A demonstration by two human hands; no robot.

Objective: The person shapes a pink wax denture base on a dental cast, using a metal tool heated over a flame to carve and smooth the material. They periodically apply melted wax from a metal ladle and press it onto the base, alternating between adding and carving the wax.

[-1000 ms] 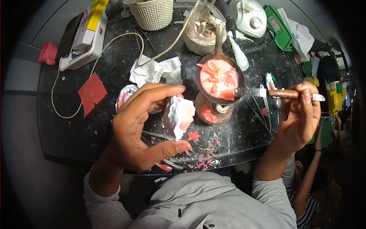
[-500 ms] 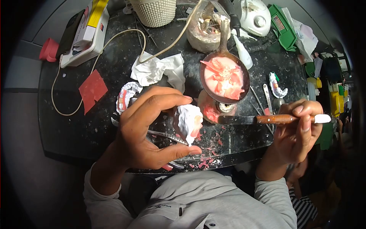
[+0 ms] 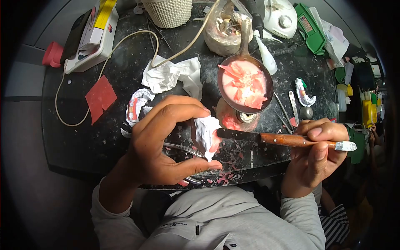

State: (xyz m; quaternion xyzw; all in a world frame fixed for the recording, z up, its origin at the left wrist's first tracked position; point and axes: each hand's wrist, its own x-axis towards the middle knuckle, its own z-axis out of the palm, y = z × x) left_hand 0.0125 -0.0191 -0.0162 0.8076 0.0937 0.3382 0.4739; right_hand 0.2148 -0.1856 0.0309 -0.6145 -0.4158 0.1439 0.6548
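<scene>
My left hand [image 3: 162,141] pinches a white plaster dental model [image 3: 206,135] between thumb and fingertips. Pink wax shows on the model's right side. In my right hand [image 3: 321,154] is a wax knife [image 3: 283,139] with a brown wooden handle and a dark blade. The blade's tip meets the pink side of the model, though exact contact is hard to make out. Just beyond, a small pan [image 3: 219,85] holds melted pink wax with unmelted pieces [image 3: 246,81] in it, above a burner [image 3: 246,118].
A pink wax sheet [image 3: 101,99], crumpled tissue [image 3: 171,77] and another dental model [image 3: 138,104] lie to the left. More metal tools [image 3: 293,104] and a model [image 3: 304,93] lie right. Wax scraps litter the front edge. A cable [image 3: 121,41] crosses the table. Someone in stripes is at lower right.
My right hand has brought the wax knife left and slightly nearer to me, from beside the burner to the model. My left hand has turned the model slightly.
</scene>
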